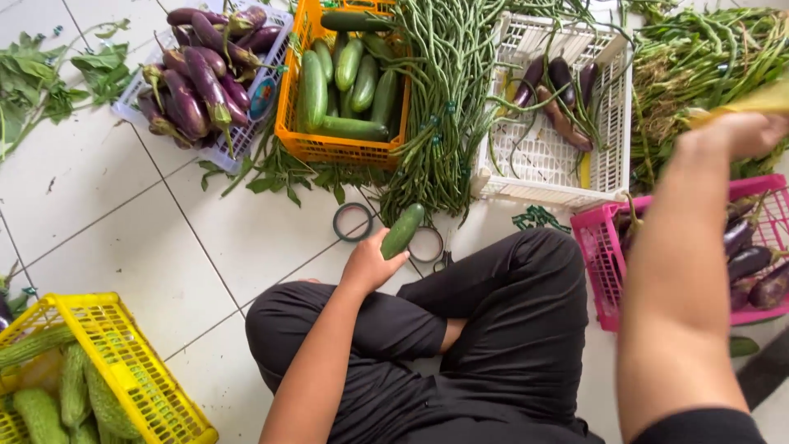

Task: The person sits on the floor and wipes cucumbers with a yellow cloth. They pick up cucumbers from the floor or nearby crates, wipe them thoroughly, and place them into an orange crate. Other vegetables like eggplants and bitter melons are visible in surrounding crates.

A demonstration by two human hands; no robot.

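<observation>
I sit cross-legged on a white tiled floor in black trousers. My left hand (pixel 371 263) grips a green cucumber (pixel 403 230) by its lower end, just above two tape rings (pixel 352 222). An orange crate (pixel 341 148) of cucumbers stands straight ahead. My right hand (pixel 744 131) is raised at the right edge, closed on something yellow (pixel 760 100) that is mostly out of view, above a pink basket (pixel 598 255) of dark eggplants.
A lavender basket (pixel 131 90) holds purple eggplants at the back left. Long beans (pixel 444 99) lie bundled beside a white crate (pixel 604 156) with a few eggplants. A yellow crate (pixel 123 353) of bitter gourds sits near left. Leafy greens (pixel 707 57) pile at the back right.
</observation>
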